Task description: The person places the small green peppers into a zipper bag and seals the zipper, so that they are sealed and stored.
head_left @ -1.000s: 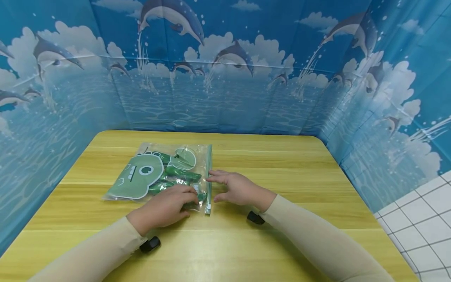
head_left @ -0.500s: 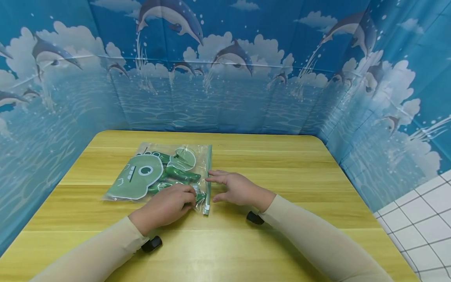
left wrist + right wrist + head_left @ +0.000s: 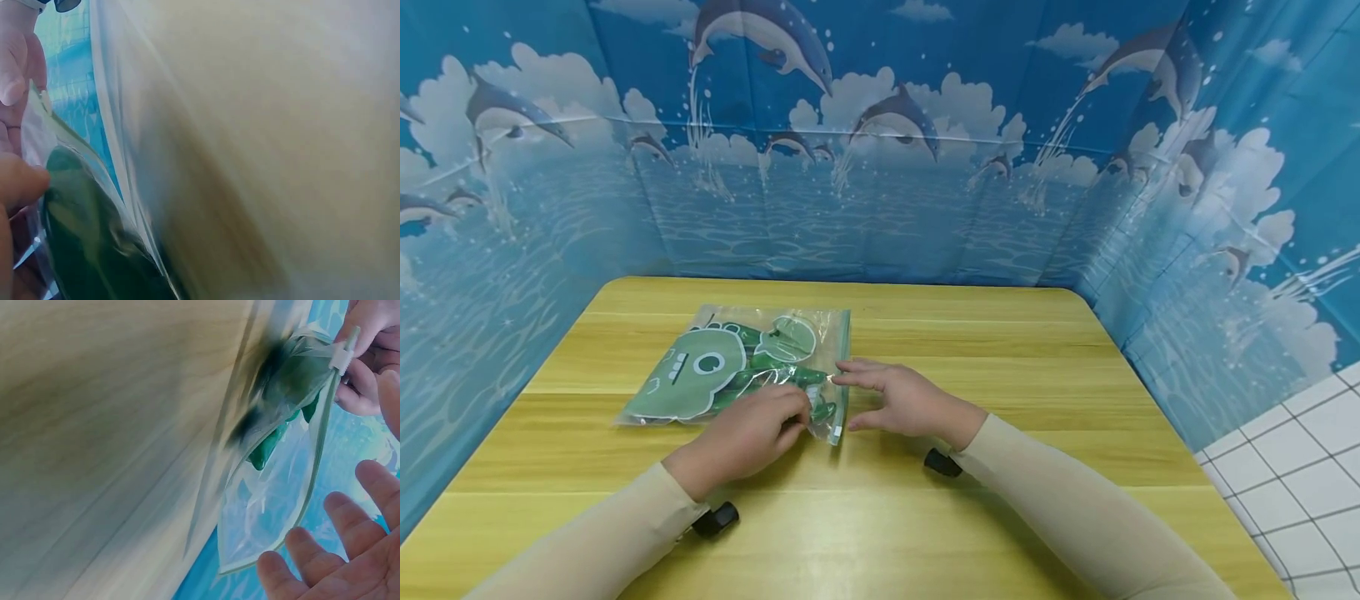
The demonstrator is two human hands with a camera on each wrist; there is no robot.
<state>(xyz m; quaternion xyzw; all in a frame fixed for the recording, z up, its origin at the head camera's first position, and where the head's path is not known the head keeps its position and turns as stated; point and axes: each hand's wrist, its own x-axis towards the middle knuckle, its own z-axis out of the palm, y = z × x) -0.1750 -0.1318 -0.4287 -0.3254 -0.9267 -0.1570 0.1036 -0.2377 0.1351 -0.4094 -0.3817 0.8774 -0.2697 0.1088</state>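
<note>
A clear zip bag [image 3: 681,383] printed with a pale green one-eyed monster lies on the wooden table, left of centre. Dark green glossy items [image 3: 265,450] show through its plastic. My left hand [image 3: 745,429] pinches the bag's near side between thumb and fingers, close to the zip end. In the right wrist view the white slider [image 3: 340,359] sits on the green zip strip beside the left fingers, and the bag's mouth gapes. My right hand [image 3: 904,400] is held at the zip edge with fingers extended and spread, its fingertips right at the strip.
The yellow wood-grain table [image 3: 940,525] extends around both arms. A blue dolphin-print curtain [image 3: 865,225] surrounds its back and sides. White tiles [image 3: 1315,483] show beyond the right edge. A black wrist camera [image 3: 717,520] is strapped beneath the left sleeve.
My left fingers have drawn together onto the bag's near side. Its near zip corner has come up and slightly left. The right hand has barely shifted.
</note>
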